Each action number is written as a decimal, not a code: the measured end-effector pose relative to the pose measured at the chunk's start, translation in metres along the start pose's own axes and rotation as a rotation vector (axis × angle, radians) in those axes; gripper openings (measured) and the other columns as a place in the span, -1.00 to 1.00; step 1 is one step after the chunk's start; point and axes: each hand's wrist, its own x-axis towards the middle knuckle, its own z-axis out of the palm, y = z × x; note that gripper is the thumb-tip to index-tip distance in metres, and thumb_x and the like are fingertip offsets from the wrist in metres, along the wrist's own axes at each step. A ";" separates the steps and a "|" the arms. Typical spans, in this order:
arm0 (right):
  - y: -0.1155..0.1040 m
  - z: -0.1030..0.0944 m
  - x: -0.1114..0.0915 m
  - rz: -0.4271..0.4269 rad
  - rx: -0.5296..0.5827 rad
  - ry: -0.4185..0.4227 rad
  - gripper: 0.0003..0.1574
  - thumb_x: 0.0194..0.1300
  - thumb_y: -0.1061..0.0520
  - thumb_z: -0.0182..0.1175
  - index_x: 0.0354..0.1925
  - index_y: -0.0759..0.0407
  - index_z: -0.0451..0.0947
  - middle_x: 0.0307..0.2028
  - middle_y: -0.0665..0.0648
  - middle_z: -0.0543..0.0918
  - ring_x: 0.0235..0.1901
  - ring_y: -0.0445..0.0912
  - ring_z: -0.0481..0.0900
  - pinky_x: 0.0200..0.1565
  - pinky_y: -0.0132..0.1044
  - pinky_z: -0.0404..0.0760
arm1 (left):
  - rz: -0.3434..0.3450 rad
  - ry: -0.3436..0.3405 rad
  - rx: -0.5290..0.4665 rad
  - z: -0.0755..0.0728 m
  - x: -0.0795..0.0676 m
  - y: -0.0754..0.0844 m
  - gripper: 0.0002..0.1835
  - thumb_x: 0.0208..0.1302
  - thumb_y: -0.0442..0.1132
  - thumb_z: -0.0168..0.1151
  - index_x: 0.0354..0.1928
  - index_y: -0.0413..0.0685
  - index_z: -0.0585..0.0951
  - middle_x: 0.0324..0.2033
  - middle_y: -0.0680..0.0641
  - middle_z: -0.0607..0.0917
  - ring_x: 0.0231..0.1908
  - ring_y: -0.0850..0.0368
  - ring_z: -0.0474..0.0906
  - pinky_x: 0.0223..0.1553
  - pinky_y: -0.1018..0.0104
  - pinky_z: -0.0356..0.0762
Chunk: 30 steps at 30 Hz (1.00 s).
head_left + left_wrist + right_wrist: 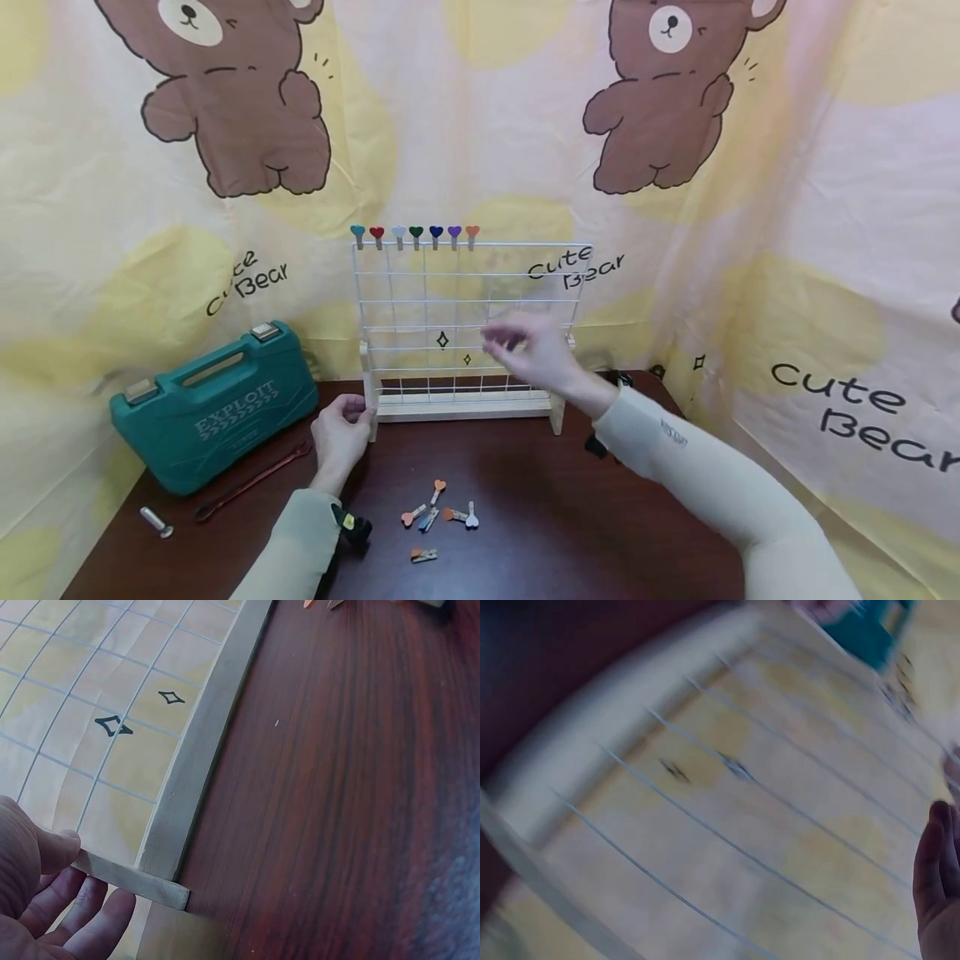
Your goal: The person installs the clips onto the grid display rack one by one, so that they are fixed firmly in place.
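Observation:
A white wire grid rack (480, 244) stands upright in a pale wooden base (465, 410). My left hand (341, 433) holds the base's left side post; in the left wrist view the thumb (58, 851) lies on one side of the post (135, 879), the fingers on the other. Several heart-topped clothespins (416, 235) in different colours are clipped along the left part of the top wire. My right hand (536, 350), blurred, is raised before the grid's right half, fingers loosely bent and nothing visible between them. In the right wrist view its fingers (930, 862) show at the right edge.
Several loose heart clothespins (429, 521) lie on the dark wood table (570, 517) in front of the rack. At left stand a teal tool case (225, 408), a red wrench (255, 481) and a metal bolt (156, 522). A bear-print curtain (465, 100) hangs behind.

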 end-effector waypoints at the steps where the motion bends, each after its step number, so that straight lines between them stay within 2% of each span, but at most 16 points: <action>1: 0.003 0.007 -0.012 0.007 0.008 -0.050 -0.77 0.29 0.32 0.46 -0.07 0.24 0.80 -0.24 0.08 0.83 -0.33 -0.19 0.75 -0.28 -0.33 0.72 | -0.002 0.001 0.000 0.000 0.000 0.000 -0.82 0.34 -0.21 0.48 -0.08 -0.07 0.74 -0.18 -0.15 0.82 -0.16 -0.07 0.75 -0.07 -0.02 0.57; 6: 0.012 0.047 -0.071 0.043 0.063 -0.354 -0.72 0.25 0.31 0.47 -0.04 0.19 0.79 -0.20 0.07 0.83 -0.27 -0.26 0.76 -0.22 -0.38 0.71 | 0.001 0.000 0.005 0.000 0.001 0.000 -0.82 0.34 -0.22 0.47 -0.08 -0.07 0.74 -0.18 -0.16 0.82 -0.17 -0.09 0.74 -0.07 -0.01 0.55; 9: 0.017 0.069 -0.098 0.007 0.073 -0.534 -0.67 0.23 0.32 0.48 -0.01 0.20 0.78 -0.17 0.09 0.81 -0.26 -0.30 0.74 -0.19 -0.43 0.69 | 0.004 -0.001 0.004 0.000 0.001 -0.001 -0.82 0.35 -0.21 0.46 -0.07 -0.08 0.74 -0.18 -0.16 0.82 -0.17 -0.09 0.74 -0.08 0.00 0.53; 12: 0.024 0.087 -0.117 -0.049 0.081 -0.651 -0.63 0.20 0.37 0.46 0.00 0.18 0.78 -0.15 0.07 0.81 -0.25 -0.30 0.73 -0.20 -0.49 0.66 | 0.006 0.002 0.002 0.000 0.002 -0.001 -0.82 0.35 -0.21 0.47 -0.07 -0.07 0.74 -0.19 -0.16 0.82 -0.18 -0.08 0.73 -0.09 0.02 0.52; 16: 0.030 0.105 -0.132 -0.053 0.106 -0.717 -0.57 0.18 0.41 0.47 0.01 0.11 0.79 -0.15 -0.02 0.82 -0.27 -0.32 0.71 -0.24 -0.53 0.61 | 0.009 0.005 -0.001 0.001 0.002 0.000 -0.83 0.34 -0.22 0.48 -0.09 -0.07 0.75 -0.21 -0.14 0.83 -0.20 -0.06 0.73 -0.10 0.04 0.51; 21: 0.036 0.115 -0.143 0.017 0.127 -0.754 -0.54 0.18 0.40 0.50 0.03 0.08 0.79 -0.22 -0.11 0.81 -0.36 -0.48 0.64 -0.30 -0.58 0.61 | -0.001 0.000 -0.001 0.001 0.001 0.000 -0.84 0.34 -0.21 0.48 -0.09 -0.05 0.75 -0.21 -0.12 0.82 -0.19 -0.04 0.72 -0.09 0.04 0.50; 25: 0.039 0.114 -0.146 0.019 0.099 -0.767 -0.58 0.19 0.35 0.50 0.01 0.07 0.79 -0.30 -0.14 0.78 -0.40 -0.51 0.60 -0.32 -0.59 0.60 | -0.003 0.001 0.000 0.001 0.001 0.001 -0.83 0.34 -0.21 0.48 -0.09 -0.05 0.75 -0.21 -0.12 0.82 -0.19 -0.04 0.72 -0.10 0.06 0.49; 30: 0.040 0.103 -0.146 -0.041 0.041 -0.793 -0.57 0.23 0.29 0.46 0.08 0.05 0.79 -0.31 -0.13 0.69 -0.43 -0.43 0.57 -0.36 -0.63 0.51 | 0.008 0.006 0.004 0.001 0.000 0.001 -0.83 0.34 -0.21 0.47 -0.09 -0.06 0.74 -0.21 -0.12 0.82 -0.20 -0.04 0.72 -0.12 0.07 0.49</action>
